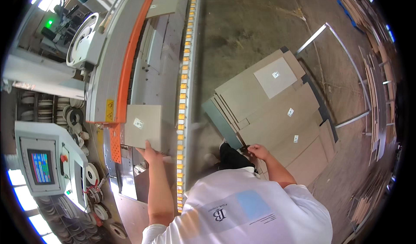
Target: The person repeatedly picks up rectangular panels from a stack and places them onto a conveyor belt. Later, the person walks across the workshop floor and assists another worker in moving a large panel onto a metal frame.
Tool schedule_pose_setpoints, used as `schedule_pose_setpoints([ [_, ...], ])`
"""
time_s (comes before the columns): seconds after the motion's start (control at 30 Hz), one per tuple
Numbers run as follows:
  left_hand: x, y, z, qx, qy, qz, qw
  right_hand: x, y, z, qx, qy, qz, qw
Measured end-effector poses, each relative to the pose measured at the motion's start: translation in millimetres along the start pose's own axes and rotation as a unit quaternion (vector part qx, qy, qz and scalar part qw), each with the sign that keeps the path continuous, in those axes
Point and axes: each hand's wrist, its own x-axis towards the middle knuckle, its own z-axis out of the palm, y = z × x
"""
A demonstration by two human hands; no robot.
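A square beige-grey board point(149, 125) with a small white label lies at the infeed of a machine, beside its orange rail. My left hand point(151, 154) grips this board's near edge, the thumb on top and the other fingers mostly hidden below. To the right, my right hand point(258, 151) is closed, with its fingers curled at a dark edge of a loaded cart. What it holds there, if anything, is too small to tell. Flat boards point(277, 114) lie stacked on the cart, several with white labels, and a smaller loose board point(276, 77) rests on top.
A roller track point(183, 83) with yellow rollers runs along the machine. Further up its bed lies another board point(163, 6). At left stand a control panel point(42, 166) and racked edge-band rolls point(73, 116). A metal frame point(353, 66) extends from the cart; panels point(377, 105) lean at far right.
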Motion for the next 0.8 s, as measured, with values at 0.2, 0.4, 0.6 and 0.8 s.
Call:
schedule_pose_setpoints([
  [0.2, 21.8, -16.0, 10.9, 0.145, -0.077, -0.077, 0.984, 74.4, 2.6, -42.8, 0.042, 0.071, 0.0, 0.997],
  [0.4, -55.2, -61.5, 64.3, 0.577, -0.237, 0.037, 0.781, 170.6, -20.0, -119.5, 0.008, 0.218, 0.006, 0.976],
  [0.6, -49.8, -86.7, 61.2, 0.63, -0.185, 0.14, 0.741, 278.5, -6.5, -222.3, -0.064, 0.426, 0.067, 0.9],
  [0.8, -58.8, -92.5, 73.1, 0.656, -0.15, 0.169, 0.72, 287.1, -77.7, -243.7, 0.026, 0.395, 0.173, 0.902],
])
